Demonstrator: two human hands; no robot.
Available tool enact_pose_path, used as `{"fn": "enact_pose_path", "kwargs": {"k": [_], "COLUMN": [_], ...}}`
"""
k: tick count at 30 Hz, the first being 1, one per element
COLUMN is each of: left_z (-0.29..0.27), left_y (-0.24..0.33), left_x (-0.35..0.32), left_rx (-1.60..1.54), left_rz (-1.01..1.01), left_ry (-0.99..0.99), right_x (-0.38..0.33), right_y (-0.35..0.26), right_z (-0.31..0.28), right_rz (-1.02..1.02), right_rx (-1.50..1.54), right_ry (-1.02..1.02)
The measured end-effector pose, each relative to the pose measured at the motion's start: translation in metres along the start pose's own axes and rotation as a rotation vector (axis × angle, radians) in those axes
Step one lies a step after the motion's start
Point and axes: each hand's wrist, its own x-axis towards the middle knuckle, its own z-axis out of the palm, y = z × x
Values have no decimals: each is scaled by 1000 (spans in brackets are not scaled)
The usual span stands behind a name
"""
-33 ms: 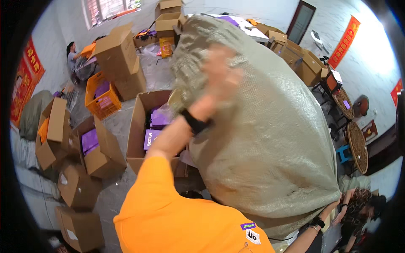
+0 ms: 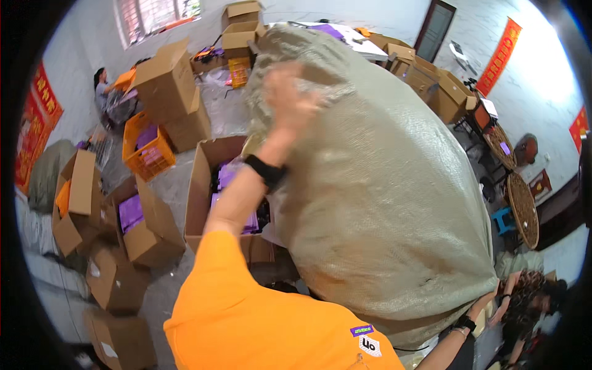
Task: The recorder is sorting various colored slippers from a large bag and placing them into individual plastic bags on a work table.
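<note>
A bulky grey-green woven-plastic sack [image 2: 382, 179] fills the centre, directly in front of the person, just beside an open brown cardboard box [image 2: 196, 185] of purple packages [image 2: 227, 176]. Its long axis slants from a narrower, crumpled end at the upper left, pointing away from the person, to a broad, smoother end at the lower right. The bare left hand [image 2: 290, 102], blurred, fingers unclenched, is over the crumpled end, contact unclear; the right hand [image 2: 483, 303] grips the sack's lower-right corner.
</note>
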Motion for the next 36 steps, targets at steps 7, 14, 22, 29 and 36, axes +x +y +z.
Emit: {"fn": "enact_pose_path", "kwargs": {"k": [7, 14, 22, 29, 36], "left_z": [-10, 64, 197, 257, 266], "left_y": [-268, -162, 25, 5, 9], "left_x": [-88, 5, -30, -45, -37], "left_rx": [-696, -951, -786, -1022, -1007], "left_rz": [-1160, -1160, -348, -430, -632], "left_ry": [-434, -612, -969, -997, -1091], "right_x": [42, -38, -104, -115, -147], "right_y": [38, -1, -62, -58, -23], "right_z": [-14, -86, 58, 153, 214], "right_rz": [-53, -133, -168, -366, -505], "right_rx": [39, -22, -18, -467, -1115], "right_ry": [-158, -49, 134, -166, -29]}}
